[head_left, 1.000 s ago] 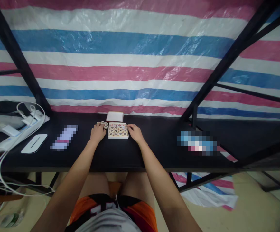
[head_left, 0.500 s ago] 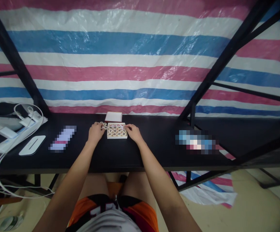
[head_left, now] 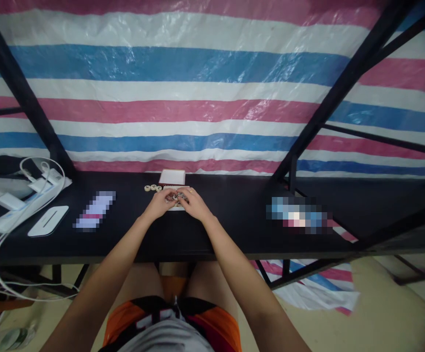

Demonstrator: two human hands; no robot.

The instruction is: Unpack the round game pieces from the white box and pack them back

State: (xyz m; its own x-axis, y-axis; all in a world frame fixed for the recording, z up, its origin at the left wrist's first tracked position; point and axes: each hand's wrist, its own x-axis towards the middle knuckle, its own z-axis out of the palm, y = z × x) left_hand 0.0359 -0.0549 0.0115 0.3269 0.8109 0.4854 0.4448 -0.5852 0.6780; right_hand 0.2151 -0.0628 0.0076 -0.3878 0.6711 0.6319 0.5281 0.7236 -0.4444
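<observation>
My left hand [head_left: 159,203] and my right hand [head_left: 197,204] meet over a small white box [head_left: 177,209] of round Chinese chess pieces. The fingers of both are curled inward, thumbs close together, around a Chinese chess piece [head_left: 176,197] at the middle of the box. Exactly how each fingertip grips is too small to see. Most of the box and the pieces in it are hidden under my hands. Left of the box, beyond my left hand, three loose pieces [head_left: 153,187] lie on the black table. Behind the box rests its open lid [head_left: 172,177], pale inside.
On the left of the black table [head_left: 234,234] are a pixelated phone-like item [head_left: 95,210], a white flat device [head_left: 49,221] and a power strip with tangled white cables [head_left: 32,203]. A blurred-out coloured item [head_left: 298,214] lies right. Black metal struts [head_left: 317,117] slant upward before a striped plastic sheet.
My left hand has moved right, off the loose pieces and over the box. My right hand has shifted left from the box's right edge, so both hands now cover the pieces.
</observation>
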